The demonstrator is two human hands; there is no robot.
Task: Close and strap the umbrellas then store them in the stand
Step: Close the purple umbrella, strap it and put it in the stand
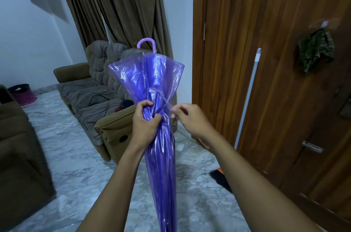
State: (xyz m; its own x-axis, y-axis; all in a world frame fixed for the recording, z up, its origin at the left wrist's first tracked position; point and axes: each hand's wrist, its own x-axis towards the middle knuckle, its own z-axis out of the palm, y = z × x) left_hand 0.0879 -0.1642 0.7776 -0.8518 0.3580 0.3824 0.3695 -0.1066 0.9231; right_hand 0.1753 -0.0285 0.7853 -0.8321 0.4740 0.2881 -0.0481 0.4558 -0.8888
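A translucent purple umbrella (161, 165) is folded and held with its curved lilac handle (146, 44) pointing up and away from me. Its canopy edge flares open above my grip. My left hand (145, 120) squeezes the gathered canopy around the shaft at mid-height. My right hand (187, 117) pinches the thin clear strap (168, 105) that comes off the canopy's right side. No umbrella stand can be identified in this view.
A brown patterned sofa (91, 96) stands ahead on the left, with a dark armchair (20, 155) at the near left. A wooden door (284, 79) fills the right, with a white pole (248, 96) leaning on it. The floor is grey marble (79, 174).
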